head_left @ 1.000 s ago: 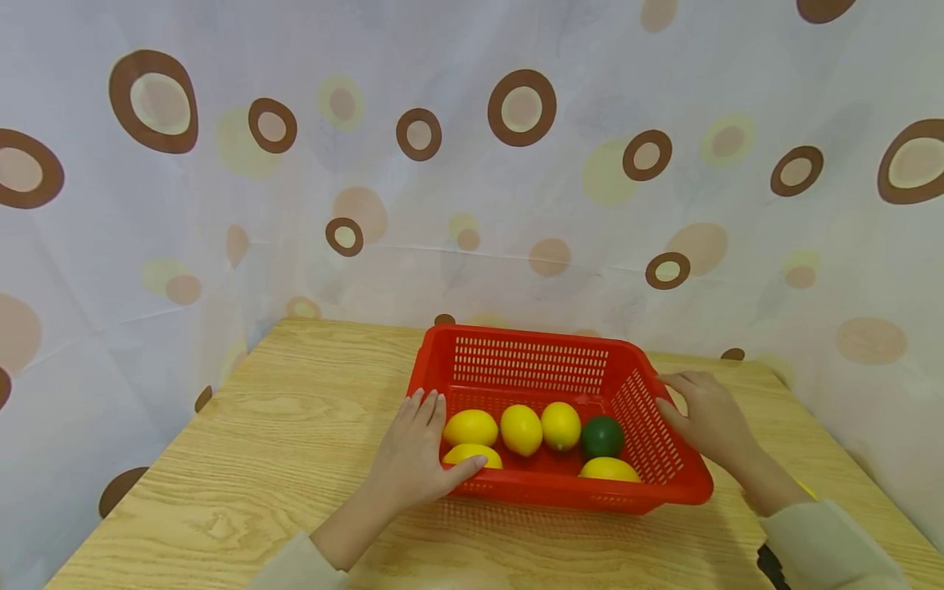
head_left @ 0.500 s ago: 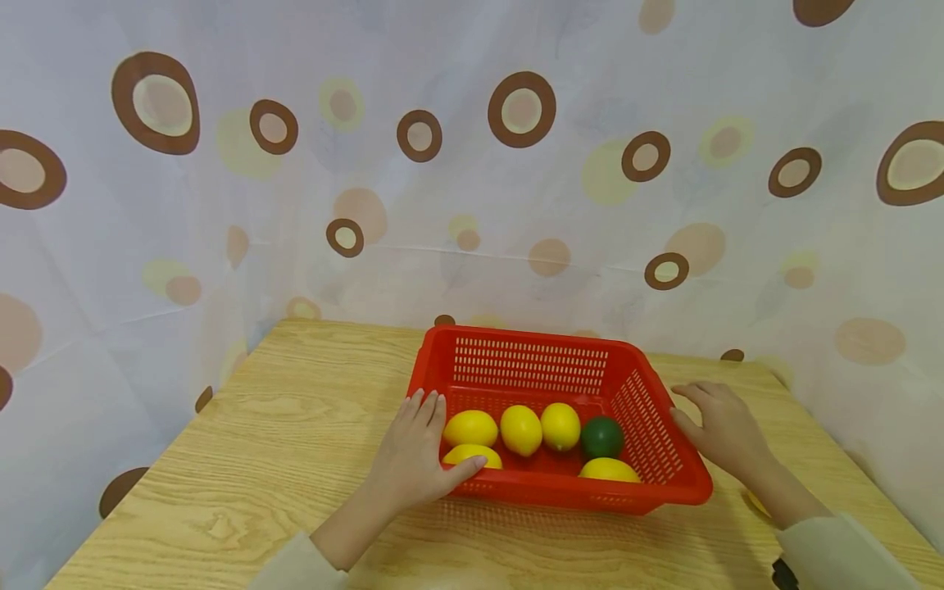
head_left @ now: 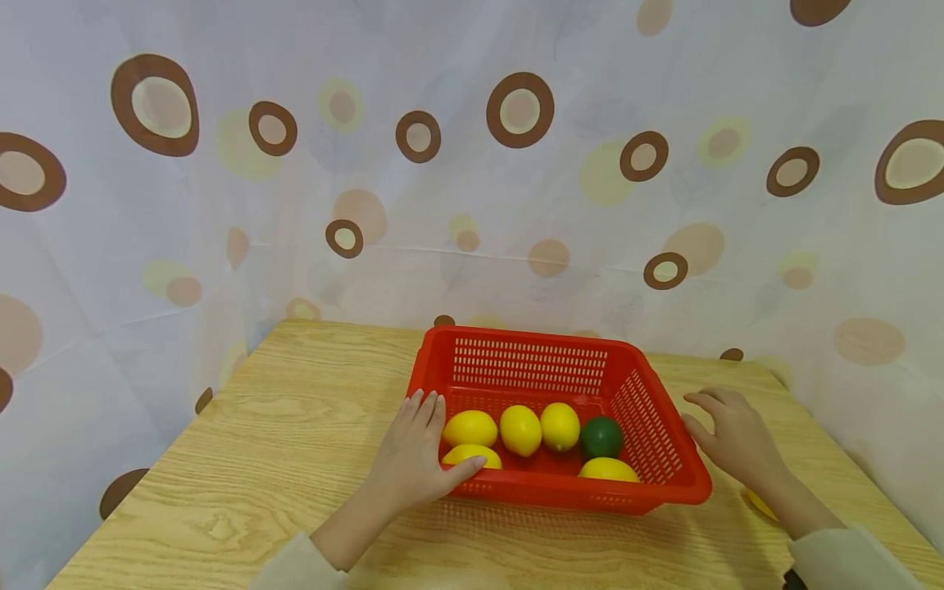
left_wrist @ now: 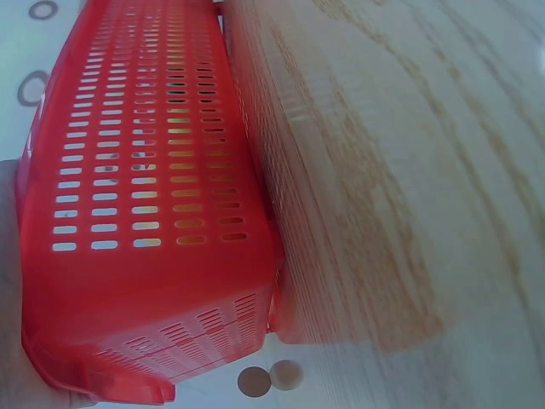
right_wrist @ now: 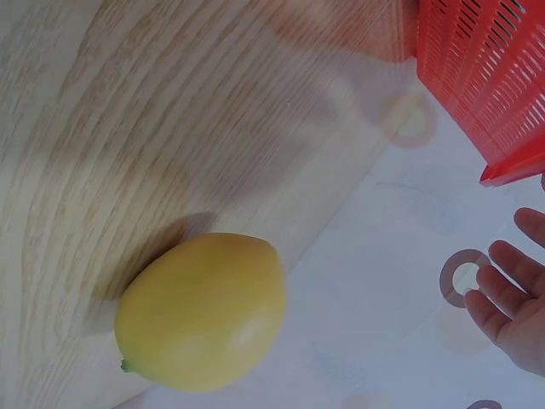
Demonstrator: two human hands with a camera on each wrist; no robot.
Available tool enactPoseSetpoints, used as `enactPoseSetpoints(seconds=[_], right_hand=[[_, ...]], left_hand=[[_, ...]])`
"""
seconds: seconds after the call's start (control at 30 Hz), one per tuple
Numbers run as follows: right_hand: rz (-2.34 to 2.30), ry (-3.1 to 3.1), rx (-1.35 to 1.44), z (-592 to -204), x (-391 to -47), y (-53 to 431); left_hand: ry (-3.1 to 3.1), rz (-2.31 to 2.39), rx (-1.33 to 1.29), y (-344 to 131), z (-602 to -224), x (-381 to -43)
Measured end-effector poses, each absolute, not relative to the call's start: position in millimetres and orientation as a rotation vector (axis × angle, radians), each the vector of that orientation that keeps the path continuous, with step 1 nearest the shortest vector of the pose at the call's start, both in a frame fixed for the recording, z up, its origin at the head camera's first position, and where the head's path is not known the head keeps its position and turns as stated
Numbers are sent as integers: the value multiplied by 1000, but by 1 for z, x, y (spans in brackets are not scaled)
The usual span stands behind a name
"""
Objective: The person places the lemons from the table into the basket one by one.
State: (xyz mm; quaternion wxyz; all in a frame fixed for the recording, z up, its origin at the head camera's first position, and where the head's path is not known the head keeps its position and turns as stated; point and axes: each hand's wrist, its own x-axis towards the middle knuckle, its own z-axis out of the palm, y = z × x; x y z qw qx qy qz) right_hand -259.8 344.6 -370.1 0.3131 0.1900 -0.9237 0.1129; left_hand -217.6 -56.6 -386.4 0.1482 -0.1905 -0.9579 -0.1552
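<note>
A red plastic basket (head_left: pixel 553 486) with slotted walls stands on the wooden table, holding several yellow lemons (head_left: pixel 520 430) and one dark green round fruit (head_left: pixel 601 437). My left hand (head_left: pixel 413 455) rests on the basket's near left corner, fingers extended over the left rim and thumb along the front rim. To the right of the basket is my right hand (head_left: pixel 737 434), its fingers loosely bent, holding nothing. Another lemon (right_wrist: pixel 204 315) lies on the table outside the basket; in the head view my right forearm partly hides it.
The wooden table (head_left: pixel 295 426) extends left and right of the basket. Behind it hangs a pale curtain (head_left: pixel 442 188) with brown rings and dots, which also covers the sides. The table's right edge runs close beyond the loose lemon.
My right hand has moved from the basket's right rim to the right and slightly nearer, uncovering more of the loose lemon. My left hand and the basket have stayed put.
</note>
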Motion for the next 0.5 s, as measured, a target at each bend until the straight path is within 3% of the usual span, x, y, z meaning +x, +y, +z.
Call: enactPoseSetpoints(seconds=[0.5], right_hand=[[257, -2534, 463, -382, -253, 360]], left_hand=[[-2758, -435, -545, -56, -386, -217]])
